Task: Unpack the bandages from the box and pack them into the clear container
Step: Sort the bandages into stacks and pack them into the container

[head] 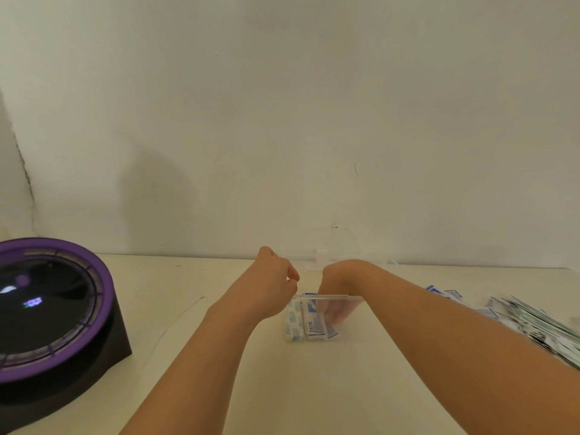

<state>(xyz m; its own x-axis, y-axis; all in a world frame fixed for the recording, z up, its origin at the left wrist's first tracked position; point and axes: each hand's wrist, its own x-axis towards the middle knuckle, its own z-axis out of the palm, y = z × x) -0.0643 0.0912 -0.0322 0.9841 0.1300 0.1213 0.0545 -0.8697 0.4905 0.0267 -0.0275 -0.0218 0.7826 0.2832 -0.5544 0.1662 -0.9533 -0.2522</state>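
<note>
Head view looks down along two bare forearms that reach forward over a pale table. Between them, near the middle of the table, stands the clear container. Bandages in white and blue wrappers stand on edge inside it, packed against its left side.

The left hand hovers just above the container's left corner. Its fingers are curled in tight against the thumb, and nothing shows in them. The right hand bends down at the wrist over the container's open top and its fingers dip inside. They appear only as a pinkish blur through the clear wall, close beside the bandages. Whether they hold one cannot be told.

Right of the container, a loose heap of wrapped bandages is spread over the table towards its right edge. Well to the left of the container sits a round device with a purple rim and a dark glossy face, on a black base.

Behind the container, at the far edge of the table, a small see-through object stands, too faint to identify. A plain off-white wall rises behind it.
</note>
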